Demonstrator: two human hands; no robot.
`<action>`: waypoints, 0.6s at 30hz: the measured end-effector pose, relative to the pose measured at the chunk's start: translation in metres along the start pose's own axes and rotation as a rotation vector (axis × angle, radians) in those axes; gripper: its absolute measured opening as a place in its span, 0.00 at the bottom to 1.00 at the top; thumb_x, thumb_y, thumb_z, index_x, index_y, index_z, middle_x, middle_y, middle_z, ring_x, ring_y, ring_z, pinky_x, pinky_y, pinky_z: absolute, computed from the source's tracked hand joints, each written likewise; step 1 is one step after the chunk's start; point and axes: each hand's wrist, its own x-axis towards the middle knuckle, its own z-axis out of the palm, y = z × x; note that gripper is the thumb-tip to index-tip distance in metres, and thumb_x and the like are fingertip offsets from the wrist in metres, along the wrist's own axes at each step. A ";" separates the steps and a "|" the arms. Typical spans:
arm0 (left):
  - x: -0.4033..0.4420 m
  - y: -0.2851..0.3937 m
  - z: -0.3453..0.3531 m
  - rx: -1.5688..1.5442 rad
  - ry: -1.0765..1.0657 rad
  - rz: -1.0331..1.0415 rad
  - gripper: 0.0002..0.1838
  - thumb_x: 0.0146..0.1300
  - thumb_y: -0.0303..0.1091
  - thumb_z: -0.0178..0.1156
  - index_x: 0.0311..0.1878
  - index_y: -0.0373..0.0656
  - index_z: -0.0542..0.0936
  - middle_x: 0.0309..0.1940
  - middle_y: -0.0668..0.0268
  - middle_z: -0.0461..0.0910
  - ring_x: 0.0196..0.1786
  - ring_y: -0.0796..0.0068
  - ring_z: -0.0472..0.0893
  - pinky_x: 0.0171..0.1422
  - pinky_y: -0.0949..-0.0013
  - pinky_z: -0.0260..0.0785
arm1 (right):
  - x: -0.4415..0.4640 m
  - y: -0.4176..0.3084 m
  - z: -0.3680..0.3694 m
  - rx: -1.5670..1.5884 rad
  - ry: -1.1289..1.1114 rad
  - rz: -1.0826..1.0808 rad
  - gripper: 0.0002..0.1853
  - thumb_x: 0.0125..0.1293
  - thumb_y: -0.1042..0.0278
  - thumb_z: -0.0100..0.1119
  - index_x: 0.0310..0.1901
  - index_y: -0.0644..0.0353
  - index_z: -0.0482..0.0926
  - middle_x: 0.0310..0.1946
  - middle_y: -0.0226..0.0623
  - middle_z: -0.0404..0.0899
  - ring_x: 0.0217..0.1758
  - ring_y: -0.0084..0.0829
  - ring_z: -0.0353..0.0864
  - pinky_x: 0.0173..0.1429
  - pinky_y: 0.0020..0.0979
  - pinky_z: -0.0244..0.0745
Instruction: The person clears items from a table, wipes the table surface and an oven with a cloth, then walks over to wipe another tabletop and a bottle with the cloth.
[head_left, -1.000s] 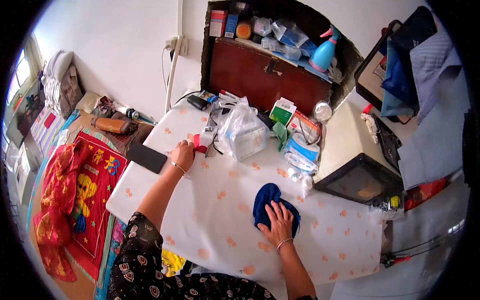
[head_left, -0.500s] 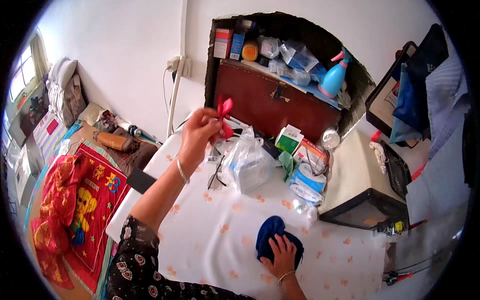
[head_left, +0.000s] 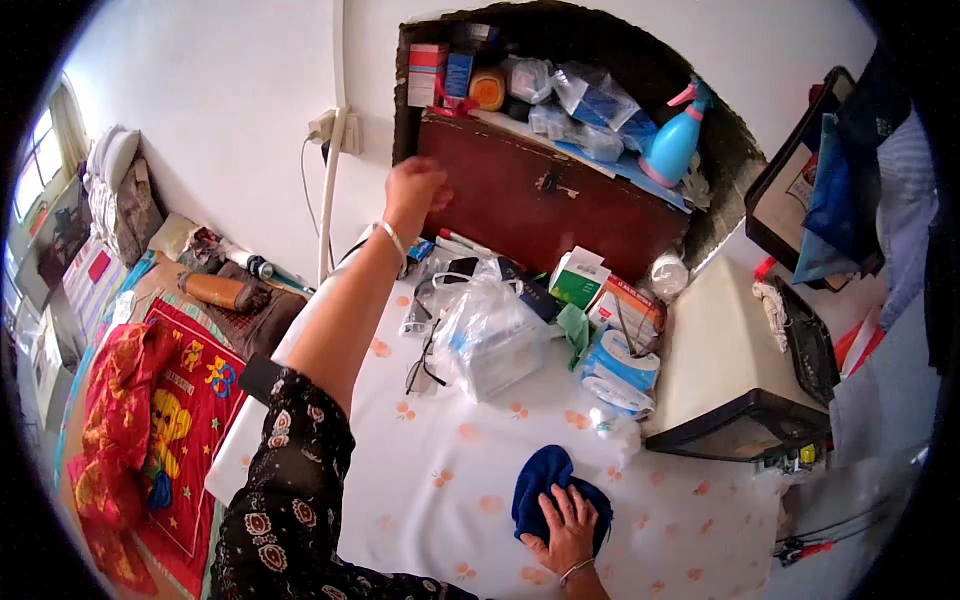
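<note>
My left hand [head_left: 415, 195] is raised before the dark red chest [head_left: 520, 190], just below the shelf edge. Motion blurs its fingers, so I cannot make out their pose. A small red item [head_left: 455, 104], perhaps ribbon or cloth, lies at the left front of the shelf above that hand, by the boxes [head_left: 427, 75]. On the table, my right hand [head_left: 567, 525] rests palm down with fingers spread over a folded dark blue cloth [head_left: 540, 475].
Eyeglasses [head_left: 424, 370], a clear plastic bag [head_left: 490, 335], a blue-white packet [head_left: 617, 370] and a cream box-shaped thing [head_left: 715, 350] stand on the patterned tablecloth [head_left: 430, 500]. A blue spray bottle [head_left: 672, 145] stands on the shelf. Red bedding [head_left: 190, 420] lies at left.
My left hand has moved up and away toward the shelf. The red item it held is now on the shelf, out of its fingers. My right hand still rests on the blue cloth.
</note>
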 end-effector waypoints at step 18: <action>0.039 -0.160 -0.117 0.587 0.093 0.256 0.07 0.52 0.27 0.56 0.26 0.41 0.85 0.24 0.58 0.83 0.27 0.66 0.83 0.35 0.65 0.74 | 0.004 -0.001 0.005 -0.048 -0.083 0.022 0.36 0.58 0.38 0.55 0.62 0.55 0.67 0.65 0.45 0.63 0.68 0.53 0.57 0.65 0.59 0.48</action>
